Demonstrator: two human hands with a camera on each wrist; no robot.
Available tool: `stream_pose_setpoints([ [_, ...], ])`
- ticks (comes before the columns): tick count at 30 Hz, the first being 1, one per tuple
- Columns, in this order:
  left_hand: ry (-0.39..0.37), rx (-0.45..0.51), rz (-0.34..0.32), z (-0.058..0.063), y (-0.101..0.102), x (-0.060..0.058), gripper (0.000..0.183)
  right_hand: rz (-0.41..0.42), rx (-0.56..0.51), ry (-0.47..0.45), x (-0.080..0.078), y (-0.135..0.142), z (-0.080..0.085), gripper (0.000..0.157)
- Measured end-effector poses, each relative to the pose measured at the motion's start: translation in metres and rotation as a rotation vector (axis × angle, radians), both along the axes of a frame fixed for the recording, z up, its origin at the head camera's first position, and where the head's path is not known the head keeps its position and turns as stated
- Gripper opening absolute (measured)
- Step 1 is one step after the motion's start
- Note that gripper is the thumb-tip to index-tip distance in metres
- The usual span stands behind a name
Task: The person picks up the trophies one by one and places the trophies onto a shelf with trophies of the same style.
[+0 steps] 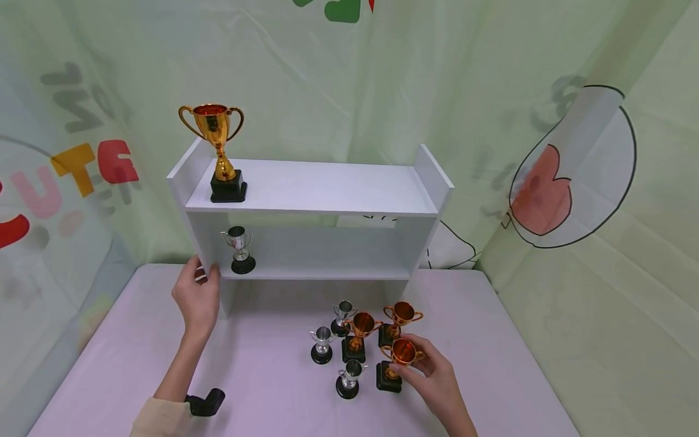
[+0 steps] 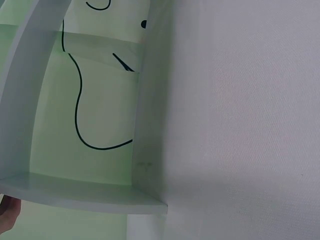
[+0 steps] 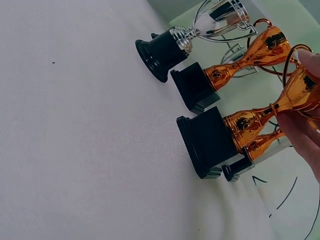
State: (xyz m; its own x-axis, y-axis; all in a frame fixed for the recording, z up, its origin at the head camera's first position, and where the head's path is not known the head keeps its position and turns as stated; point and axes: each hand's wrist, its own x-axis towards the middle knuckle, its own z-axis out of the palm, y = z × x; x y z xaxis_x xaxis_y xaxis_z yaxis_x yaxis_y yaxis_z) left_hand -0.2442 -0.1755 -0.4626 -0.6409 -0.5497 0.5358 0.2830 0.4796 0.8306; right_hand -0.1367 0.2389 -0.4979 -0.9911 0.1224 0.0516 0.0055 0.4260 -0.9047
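My right hand point(image 1: 435, 376) pinches a bronze trophy point(image 1: 403, 352) by its cup, thumb on the near side. Its black square base point(image 3: 207, 141) is at the tabletop. Two more bronze trophies stand just behind it, one point(image 1: 363, 326) to the left and one point(image 1: 403, 314) farther back. Three small silver trophies, including a near one point(image 1: 349, 379), are grouped to their left. My left hand point(image 1: 199, 297) grips the left side panel of a white shelf point(image 1: 322, 189) at middle-board height. In the left wrist view, only a bit of that hand point(image 2: 9, 215) shows at the panel's edge.
A large gold trophy point(image 1: 215, 130) stands at the left end of the shelf's top board. Below it, a silver trophy point(image 1: 238, 246) stands at the left of the middle board. The white table point(image 1: 273, 388) runs under everything, with a printed curtain point(image 1: 327, 91) behind.
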Motion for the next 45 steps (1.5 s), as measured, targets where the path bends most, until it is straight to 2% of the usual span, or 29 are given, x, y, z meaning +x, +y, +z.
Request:
stream_pose_setpoints([
  [19,-0.017,0.008,0.013,0.001,0.000,0.000,0.028,-0.017,0.030,0.010,0.005,0.000,0.005,0.059],
  [35,-0.017,0.008,0.010,0.000,0.000,0.000,0.029,0.021,0.064,0.070,0.017,0.000,0.025,0.057],
  [45,-0.013,0.018,0.004,0.001,0.000,-0.001,0.028,0.073,0.100,0.154,0.027,-0.004,0.043,0.057],
])
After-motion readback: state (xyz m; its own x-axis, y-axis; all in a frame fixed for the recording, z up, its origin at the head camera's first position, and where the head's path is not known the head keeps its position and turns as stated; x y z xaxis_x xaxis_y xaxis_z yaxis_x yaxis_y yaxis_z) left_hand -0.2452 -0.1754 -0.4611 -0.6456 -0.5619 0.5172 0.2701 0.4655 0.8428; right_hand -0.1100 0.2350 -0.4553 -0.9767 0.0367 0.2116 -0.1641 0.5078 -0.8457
